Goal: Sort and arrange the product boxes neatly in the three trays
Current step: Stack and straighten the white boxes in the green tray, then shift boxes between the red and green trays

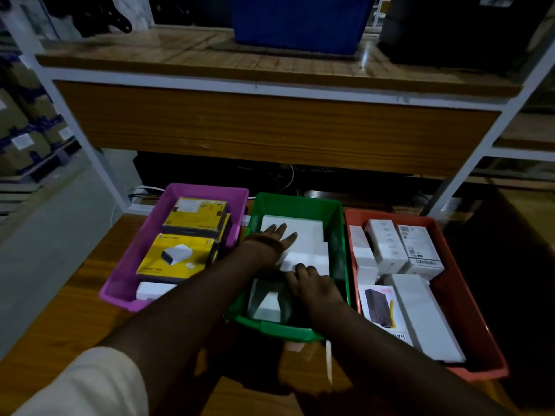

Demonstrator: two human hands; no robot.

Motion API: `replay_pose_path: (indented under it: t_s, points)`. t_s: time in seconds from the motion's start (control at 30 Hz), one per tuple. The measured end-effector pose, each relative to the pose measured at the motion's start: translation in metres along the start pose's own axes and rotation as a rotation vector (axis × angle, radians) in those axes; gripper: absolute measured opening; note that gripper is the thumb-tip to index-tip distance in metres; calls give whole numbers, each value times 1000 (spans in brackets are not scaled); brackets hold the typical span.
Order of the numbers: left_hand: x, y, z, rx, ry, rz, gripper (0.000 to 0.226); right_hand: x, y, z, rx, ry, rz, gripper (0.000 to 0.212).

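Three trays stand side by side on the wooden table: a purple tray (120,277), a green tray (297,201) and an orange tray (468,298). Both hands are inside the green one. My left hand (276,238) lies flat with straight fingers on a large white box (306,228) at the back. My right hand (312,285) has curled fingers over the near edge of a second white box (312,258). A smaller white box (267,306) sits at the front of the green tray. Yellow boxes (177,256) fill the purple tray, white boxes (387,246) the orange one.
A wooden shelf (270,127) with a white metal frame rises just behind the trays; a blue bin (300,22) sits on top of it. Cables run under the shelf. Stacked cartons stand at the far left. Bare table wood (60,319) shows at the front left.
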State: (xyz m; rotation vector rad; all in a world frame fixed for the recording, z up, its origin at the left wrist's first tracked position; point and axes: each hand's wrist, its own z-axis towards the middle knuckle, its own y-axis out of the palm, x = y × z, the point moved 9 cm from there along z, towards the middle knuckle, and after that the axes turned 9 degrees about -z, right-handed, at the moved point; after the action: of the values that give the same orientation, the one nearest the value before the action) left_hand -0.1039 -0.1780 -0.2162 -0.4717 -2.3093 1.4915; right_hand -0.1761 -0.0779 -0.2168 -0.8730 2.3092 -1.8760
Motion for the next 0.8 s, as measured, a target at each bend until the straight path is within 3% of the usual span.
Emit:
replay_pose_path:
  t_s: [0.27, 0.43, 0.6, 0.67, 0.8]
  points:
    - [1, 2, 2, -1, -8, -56, 109, -3, -3, 4, -8, 6, -22, 75]
    - [-3, 5, 5, -23, 20, -113, 120, -2, 1, 8, -11, 7, 5, 72]
    - [8, 1, -5, -4, 54, -132, 107, 10, -15, -7, 127, 43, 207, 59]
    - [11, -7, -12, 80, 89, -194, 98, 23, -28, -29, 264, 80, 408, 53]
    - [28, -29, -34, 410, 241, -508, 70, 58, -49, -85, 496, 151, 780, 25]
